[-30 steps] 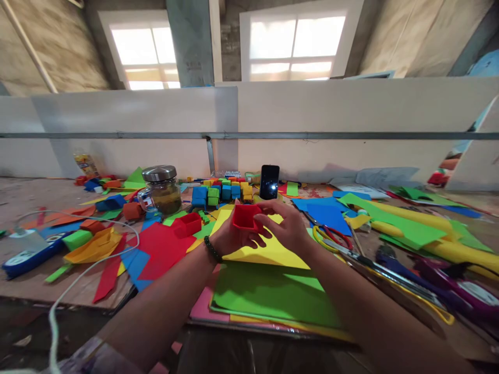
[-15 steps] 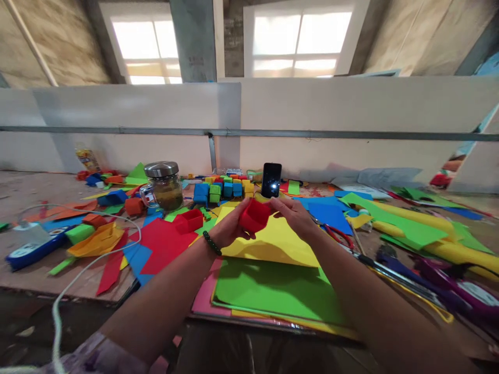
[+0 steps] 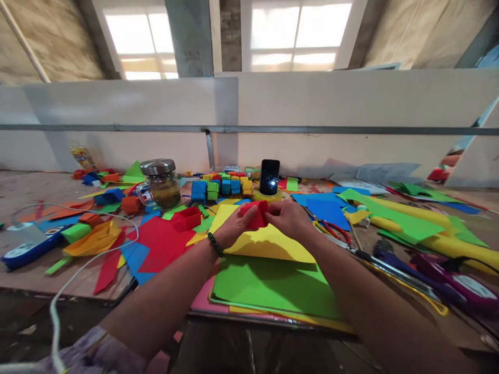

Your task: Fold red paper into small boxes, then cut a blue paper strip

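Both my hands are closed on a small red paper box (image 3: 257,214), held a little above the yellow paper sheet (image 3: 268,241). My left hand (image 3: 233,227), with a dark bead bracelet at the wrist, grips the box's left side, thumb on top. My right hand (image 3: 289,220) pinches its right edge; some fingertips are hidden behind it. Beneath the yellow sheet lies a stack with a green sheet (image 3: 273,291) on top. Another red paper box (image 3: 187,218) rests on red paper (image 3: 163,244) left of my hands.
Behind stand a lidded glass mug (image 3: 160,184), several small coloured paper cubes (image 3: 212,190) and an upright phone (image 3: 270,176). At right lie red-handled scissors (image 3: 338,232), yellow rolls (image 3: 456,249) and a purple tool (image 3: 460,278). A power strip (image 3: 33,246) with a white cable lies left.
The red box has been turned in my hands, so its hollow face no longer shows as before. My right hand has shifted slightly lower, onto the box's right edge. The view has moved a little.
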{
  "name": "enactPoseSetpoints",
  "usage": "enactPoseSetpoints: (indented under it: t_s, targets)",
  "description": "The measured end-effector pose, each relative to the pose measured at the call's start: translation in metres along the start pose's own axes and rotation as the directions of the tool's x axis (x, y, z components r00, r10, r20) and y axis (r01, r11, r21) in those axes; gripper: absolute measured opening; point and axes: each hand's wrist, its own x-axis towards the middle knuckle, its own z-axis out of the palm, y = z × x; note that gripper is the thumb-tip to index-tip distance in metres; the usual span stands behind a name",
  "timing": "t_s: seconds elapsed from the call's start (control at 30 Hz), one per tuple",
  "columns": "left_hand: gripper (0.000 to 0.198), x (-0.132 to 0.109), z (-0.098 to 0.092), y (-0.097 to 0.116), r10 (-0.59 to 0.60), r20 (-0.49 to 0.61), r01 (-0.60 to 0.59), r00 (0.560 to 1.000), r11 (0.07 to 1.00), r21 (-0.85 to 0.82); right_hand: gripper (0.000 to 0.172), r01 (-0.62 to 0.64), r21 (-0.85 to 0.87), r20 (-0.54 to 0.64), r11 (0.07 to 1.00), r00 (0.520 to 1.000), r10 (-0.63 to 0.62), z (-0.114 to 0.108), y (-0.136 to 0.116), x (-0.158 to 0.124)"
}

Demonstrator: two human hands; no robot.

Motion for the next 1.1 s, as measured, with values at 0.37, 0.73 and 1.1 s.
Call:
enactPoseSetpoints:
  t_s: [0.37,0.73,1.1]
  targets:
    - [0.08,0.002,-0.001,-0.001,-0.095,0.104,0.097,0.99,0.995,-0.01,0.024,-0.013,0.175,0.129,0.985,0.992,-0.01,0.002,0.004,0.002]
    - [0.082,-0.001,-0.006,0.007,-0.276,0.144,0.288,0.95,0.955,-0.067,0.045,-0.225,0.478,0.303,0.849,0.949,0.081,0.012,0.001,0.001]
    - [0.055,0.001,-0.003,0.008,0.03,-0.033,-0.035,0.999,0.986,-0.162,0.056,-0.351,0.53,0.457,0.772,0.885,0.088,0.014,-0.003,0.002]
